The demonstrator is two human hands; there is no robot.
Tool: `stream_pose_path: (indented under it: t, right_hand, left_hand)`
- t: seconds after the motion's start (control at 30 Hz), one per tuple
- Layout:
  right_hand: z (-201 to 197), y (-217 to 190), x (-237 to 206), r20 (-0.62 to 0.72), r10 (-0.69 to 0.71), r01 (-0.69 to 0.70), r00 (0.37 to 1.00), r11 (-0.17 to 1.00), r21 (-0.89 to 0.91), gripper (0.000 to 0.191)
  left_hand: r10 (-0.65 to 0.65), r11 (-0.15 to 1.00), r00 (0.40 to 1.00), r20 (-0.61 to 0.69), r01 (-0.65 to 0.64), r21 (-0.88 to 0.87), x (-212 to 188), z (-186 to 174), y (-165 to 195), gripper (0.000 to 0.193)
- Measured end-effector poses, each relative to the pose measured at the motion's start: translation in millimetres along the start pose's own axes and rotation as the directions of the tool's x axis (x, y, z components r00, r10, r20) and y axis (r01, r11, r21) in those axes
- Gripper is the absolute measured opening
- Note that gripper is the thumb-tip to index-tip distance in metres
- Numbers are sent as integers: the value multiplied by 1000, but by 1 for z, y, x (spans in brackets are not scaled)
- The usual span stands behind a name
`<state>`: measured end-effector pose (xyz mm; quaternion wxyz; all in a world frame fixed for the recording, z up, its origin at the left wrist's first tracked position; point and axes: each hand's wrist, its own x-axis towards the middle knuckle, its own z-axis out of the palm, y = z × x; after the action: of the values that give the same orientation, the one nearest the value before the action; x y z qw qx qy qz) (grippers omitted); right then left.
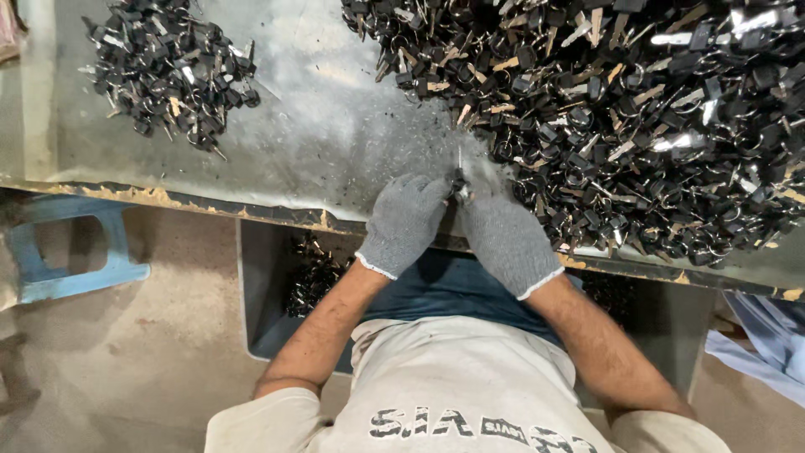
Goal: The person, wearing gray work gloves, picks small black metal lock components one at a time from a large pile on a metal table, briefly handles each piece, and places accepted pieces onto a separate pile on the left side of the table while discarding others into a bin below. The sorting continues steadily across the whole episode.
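Together, the gloved left hand and right hand pinch one small black-headed key between closed fingers at the counter edge, six o'clock of the big key heap; a smaller pile sits at ten o'clock, seemingly kept apart.
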<state>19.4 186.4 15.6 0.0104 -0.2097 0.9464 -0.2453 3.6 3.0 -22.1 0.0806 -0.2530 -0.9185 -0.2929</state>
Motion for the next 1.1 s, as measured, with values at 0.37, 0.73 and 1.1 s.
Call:
stream_pose_path:
  t: [0.37,0.73,1.1]
  right_hand:
    - [-9,-7,8,232,307,-283,923,950,-129,64]
    - [5,2,10,259,31,38,965,965,-258,37]
    - [-22,-19,-12,351,374,-337,859,927,-162,75]
  left_hand:
    - [-61,997,998,-18,60,-53,-2,2,-3,38]
    - [-64,996,992,-105,57,-70,-6,-3,9,37]
    - [-125,990,989,-84,130,53,-9,-6,14,16]
